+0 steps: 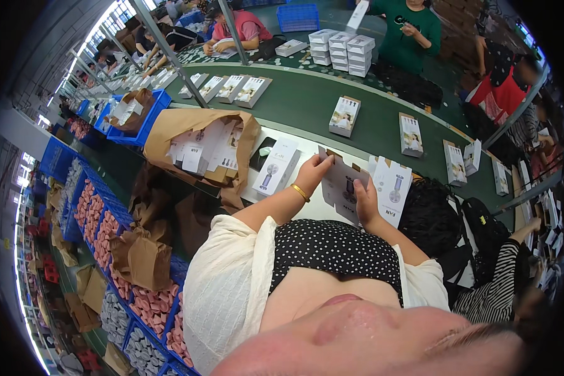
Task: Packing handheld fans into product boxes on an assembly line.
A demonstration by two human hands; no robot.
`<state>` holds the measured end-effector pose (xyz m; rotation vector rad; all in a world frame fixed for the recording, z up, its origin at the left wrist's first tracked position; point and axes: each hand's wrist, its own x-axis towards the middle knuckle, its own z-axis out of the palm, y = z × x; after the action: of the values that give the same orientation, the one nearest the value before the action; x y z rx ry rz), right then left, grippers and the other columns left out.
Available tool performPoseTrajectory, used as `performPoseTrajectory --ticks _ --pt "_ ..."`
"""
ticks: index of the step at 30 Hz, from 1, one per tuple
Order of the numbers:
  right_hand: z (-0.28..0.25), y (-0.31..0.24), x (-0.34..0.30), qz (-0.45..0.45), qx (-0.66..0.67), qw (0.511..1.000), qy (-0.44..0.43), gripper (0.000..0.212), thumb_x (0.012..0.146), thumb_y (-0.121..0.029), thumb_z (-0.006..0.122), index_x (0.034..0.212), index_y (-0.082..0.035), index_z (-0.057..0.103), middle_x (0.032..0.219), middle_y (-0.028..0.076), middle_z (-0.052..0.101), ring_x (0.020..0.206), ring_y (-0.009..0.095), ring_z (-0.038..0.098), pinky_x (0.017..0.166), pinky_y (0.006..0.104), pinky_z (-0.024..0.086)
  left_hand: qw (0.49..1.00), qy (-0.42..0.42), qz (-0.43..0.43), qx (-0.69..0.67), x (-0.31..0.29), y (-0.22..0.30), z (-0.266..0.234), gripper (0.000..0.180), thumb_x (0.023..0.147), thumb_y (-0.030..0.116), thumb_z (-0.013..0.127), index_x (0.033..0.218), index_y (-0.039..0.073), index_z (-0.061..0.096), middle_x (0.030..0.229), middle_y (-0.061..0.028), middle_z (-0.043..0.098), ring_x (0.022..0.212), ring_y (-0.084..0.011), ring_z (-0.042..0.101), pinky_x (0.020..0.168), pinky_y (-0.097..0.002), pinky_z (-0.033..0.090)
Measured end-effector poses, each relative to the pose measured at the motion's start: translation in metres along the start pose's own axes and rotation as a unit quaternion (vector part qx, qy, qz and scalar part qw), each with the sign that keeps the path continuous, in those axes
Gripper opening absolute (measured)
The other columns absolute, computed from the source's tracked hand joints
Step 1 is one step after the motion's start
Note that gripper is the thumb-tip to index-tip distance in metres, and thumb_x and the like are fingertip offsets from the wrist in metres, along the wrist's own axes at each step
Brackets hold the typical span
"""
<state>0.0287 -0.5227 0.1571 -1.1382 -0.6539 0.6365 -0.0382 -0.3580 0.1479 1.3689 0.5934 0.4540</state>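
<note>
A flat, partly unfolded fan carton [339, 187] with a printed fan picture and open flaps is between my two hands, above the white work surface. My left hand [316, 172], with a gold bracelet at the wrist, pinches its upper left edge. Around its right side closes my right hand [366, 202], thumb on the printed face. Just right of that hand is another white fan carton [391, 191] with its flaps up, partly hidden by the hand. Left of my left hand, a closed white fan box [276, 168] lies on the work surface.
A large brown paper bag [160, 135] of cartons stands at the left, before a blue crate [145, 128]. Boxes, one a white fan box [344, 116], lie along the green conveyor [301, 103]. Blue bins of pink parts [97, 216] line the left. A black backpack [482, 229] sits right; co-workers surround the line.
</note>
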Motion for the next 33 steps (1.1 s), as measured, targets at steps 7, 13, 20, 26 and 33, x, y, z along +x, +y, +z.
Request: performPoseTrajectory --ticks 7,13,20,26,33 --pt "-0.004 0.014 0.013 -0.008 0.067 0.997 0.044 0.042 0.09 -0.033 0.044 0.12 -0.003 0.042 0.108 0.008 0.052 0.1 0.016 0.049 0.088 0.0295 0.039 0.995 -0.057 0.052 0.062 0.001 0.0 -0.002 0.039 0.085 0.029 0.056 0.112 0.001 0.052 0.086 -0.0037 0.059 0.079 -0.0093 0.053 0.072 -0.024 0.043" --pt "-0.013 0.02 0.03 0.079 0.161 0.978 0.104 0.032 0.089 -0.022 0.042 0.114 -0.004 0.045 0.105 0.009 0.053 0.095 0.018 0.052 0.086 0.0305 0.041 0.96 -0.119 0.242 0.079 -0.019 -0.006 0.012 0.062 0.085 0.023 0.053 0.136 0.003 0.023 0.133 -0.0172 0.033 0.12 -0.0257 0.036 0.101 -0.032 0.027" --pt "-0.01 0.003 0.028 0.043 -0.037 0.989 0.136 0.036 0.084 -0.015 0.043 0.119 -0.006 0.045 0.112 0.009 0.05 0.107 0.019 0.045 0.093 0.0301 0.034 0.89 -0.136 0.334 0.278 -0.023 0.015 0.006 0.061 0.071 0.014 0.068 0.124 0.003 0.04 0.128 -0.0182 0.039 0.12 -0.0331 0.037 0.1 -0.0353 0.032" --pt "-0.044 0.0 0.042 0.178 0.201 0.962 -0.051 0.038 0.092 -0.021 0.042 0.125 -0.004 0.041 0.118 0.008 0.05 0.11 0.02 0.045 0.095 0.0309 0.034 0.879 -0.16 0.343 0.289 -0.018 0.012 -0.002 0.043 0.071 0.01 0.069 0.109 0.005 0.051 0.123 -0.0185 0.043 0.112 -0.034 0.044 0.093 -0.0364 0.038" --pt "-0.052 -0.044 0.03 0.136 -0.056 0.967 -0.206 0.043 0.076 -0.007 0.059 0.119 -0.004 0.053 0.121 0.009 0.051 0.103 0.016 0.051 0.09 0.0283 0.039 0.862 -0.21 0.363 0.283 -0.029 0.018 0.003 0.037 0.069 0.01 0.069 0.1 0.006 0.049 0.12 -0.0199 0.045 0.106 -0.034 0.049 0.087 -0.0355 0.042"
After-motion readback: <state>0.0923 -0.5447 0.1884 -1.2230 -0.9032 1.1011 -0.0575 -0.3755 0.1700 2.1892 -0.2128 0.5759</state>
